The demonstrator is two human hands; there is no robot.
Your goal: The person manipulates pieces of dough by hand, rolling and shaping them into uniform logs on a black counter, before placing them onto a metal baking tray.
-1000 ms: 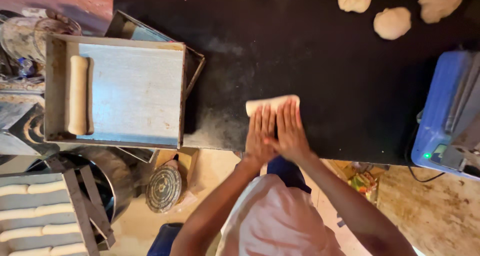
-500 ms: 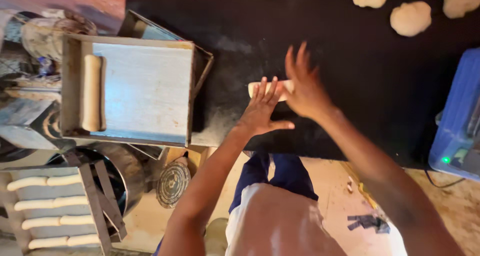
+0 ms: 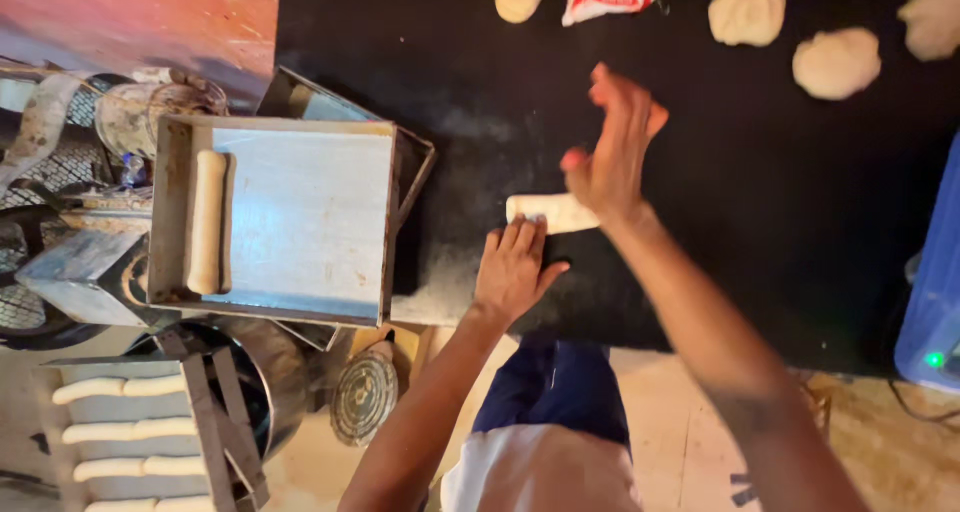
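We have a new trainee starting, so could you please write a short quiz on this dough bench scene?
1. True or false: the left hand rests flat beside the dough roll.
2. What lies in the metal tray? A) a shaped dough log B) a knife C) eggs
3. Which hand is raised over the roll's end?

Key
1. True.
2. A: one dough log lies along its left side.
3. The right hand, fingers spread above the black table.
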